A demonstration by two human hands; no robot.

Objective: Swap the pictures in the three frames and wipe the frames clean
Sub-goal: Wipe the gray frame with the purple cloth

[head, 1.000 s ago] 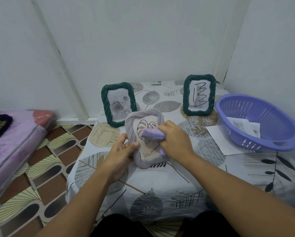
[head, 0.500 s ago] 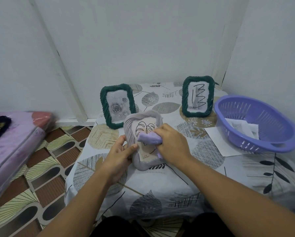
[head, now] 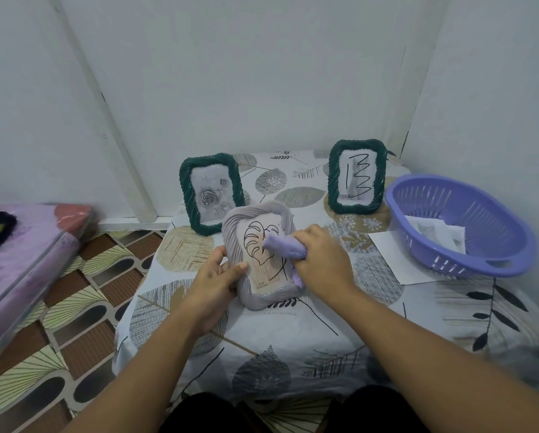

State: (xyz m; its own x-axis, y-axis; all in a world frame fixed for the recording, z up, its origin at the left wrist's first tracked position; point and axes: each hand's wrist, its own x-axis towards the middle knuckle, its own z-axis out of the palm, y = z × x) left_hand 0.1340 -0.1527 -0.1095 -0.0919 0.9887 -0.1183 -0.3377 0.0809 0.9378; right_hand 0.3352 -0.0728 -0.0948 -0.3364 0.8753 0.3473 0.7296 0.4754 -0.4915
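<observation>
The person's left hand [head: 215, 276] grips the left edge of a grey ribbed frame [head: 259, 257], thumb across its front and fingers curled round behind, keeping it propped upright on the table [head: 293, 339] near the middle of the leaf-patterned cloth. The frame shows a line drawing of a leaf on a pale card. The right hand [head: 323, 260] is closed round a bunched lilac cloth [head: 284, 247], pressing the end of it against the glass over the upper right of the drawing, with a tail of the cloth hanging down beside the frame's right edge. Behind, just beyond the grey frame's upper left, a green frame with a rose picture [head: 211, 192] stands upright. Further right, well apart from it, a second green frame with a black squiggle [head: 357, 177] stands near the wall corner. A purple basket [head: 455, 226] sits at the table's right side, holding some papers, with a white sheet [head: 396, 257] lying partly under it.
</observation>
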